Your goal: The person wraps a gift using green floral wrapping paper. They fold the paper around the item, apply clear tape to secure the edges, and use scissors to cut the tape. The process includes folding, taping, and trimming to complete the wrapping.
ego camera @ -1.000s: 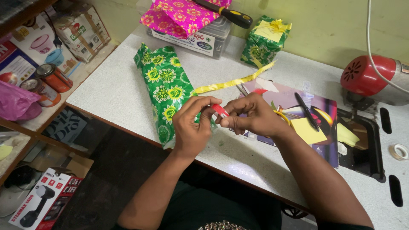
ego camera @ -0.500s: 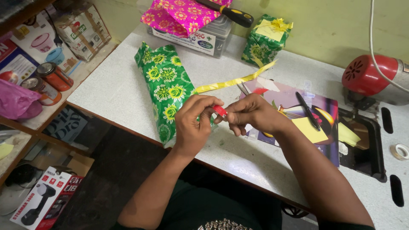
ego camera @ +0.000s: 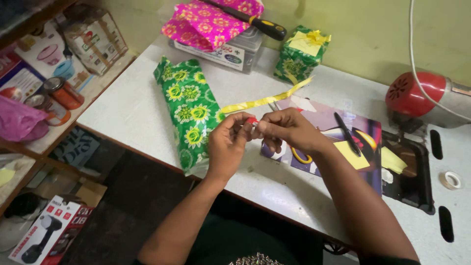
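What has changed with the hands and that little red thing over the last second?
Both hands have drawn closer together around the small red object, so less of it shows between the fingertips now. The left hand and the right hand still pinch it above the table. The green wrapped parcel, the yellow ribbon and the black pen lie where they did.

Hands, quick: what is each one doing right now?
Left hand: closed, fingertips pinching the small red-and-white object.
Right hand: closed, pinching the other end of the same object, above the table.
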